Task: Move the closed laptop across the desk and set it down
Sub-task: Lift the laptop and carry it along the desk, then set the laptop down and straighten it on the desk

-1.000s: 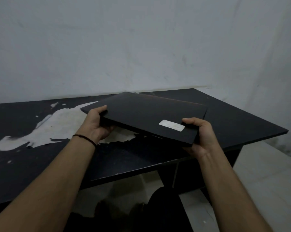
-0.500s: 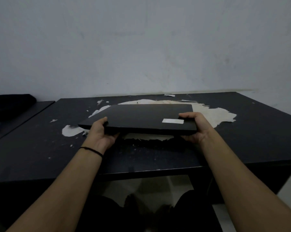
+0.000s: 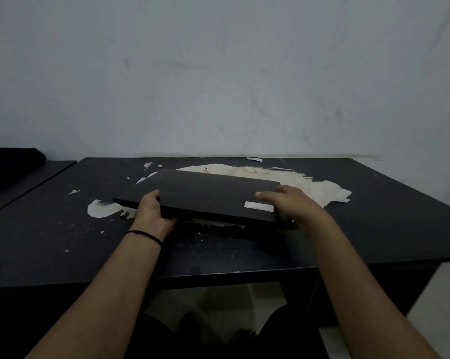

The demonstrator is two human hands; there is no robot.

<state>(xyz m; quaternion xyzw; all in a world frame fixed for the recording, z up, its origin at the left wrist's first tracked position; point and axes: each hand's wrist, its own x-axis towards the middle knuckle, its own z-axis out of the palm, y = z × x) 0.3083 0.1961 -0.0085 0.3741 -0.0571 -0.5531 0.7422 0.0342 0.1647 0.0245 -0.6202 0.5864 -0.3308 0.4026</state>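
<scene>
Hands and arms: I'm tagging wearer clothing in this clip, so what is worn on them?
Both forearms are bare, with no sleeves in view, and neither the left hand nor the right hand wears a glove. The only item worn is a thin black band around the left wrist. No rings or watch show, though the picture is dim.
</scene>
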